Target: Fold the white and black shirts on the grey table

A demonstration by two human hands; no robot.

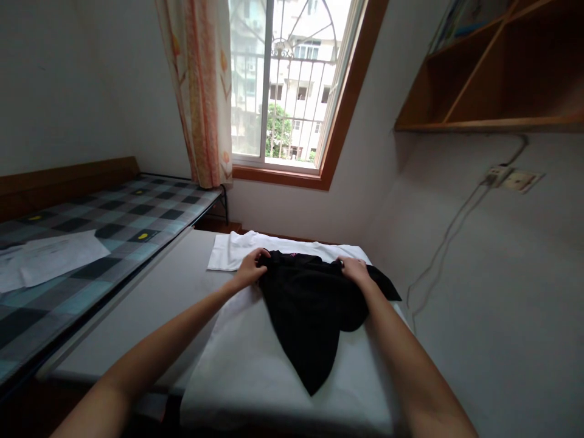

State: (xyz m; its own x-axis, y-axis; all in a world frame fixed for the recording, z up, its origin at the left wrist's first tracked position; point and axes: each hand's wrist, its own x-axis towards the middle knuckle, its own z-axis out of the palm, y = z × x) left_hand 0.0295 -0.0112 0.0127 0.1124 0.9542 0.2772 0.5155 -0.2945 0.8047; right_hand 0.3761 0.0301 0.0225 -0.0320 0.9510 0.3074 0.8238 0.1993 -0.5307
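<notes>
Forearms (177,334): bare, stretching forward from the bottom corners.
White cloth (255,344): spread across a grey tabletop (171,292), its far edge rumpled.
Black garment (310,310): lying over the white cloth between the arms, a pointed corner toward us, a small pink mark at its far edge, and a flap jutting beyond the right wrist.
Left hand (252,267): thumb and fingers pinching the garment's far left corner.
Right hand (354,269): grasping that far edge farther along, fingertips partly hidden.
Step in hand: apparently arranging the garment by its bunched far edge.
Next move: likely calls for an even pull from both hands, minding the loose flap and crooked lower corner.
Bed on the left: checked mattress (150,210), with paper sheets (59,258).
Right wall: socket (513,179) with a dangling cable (444,240), below a wooden shelf (483,126).
Window (342,103): wood-framed and barred, beside a floral curtain (205,91); buildings and greenery outside.
</notes>
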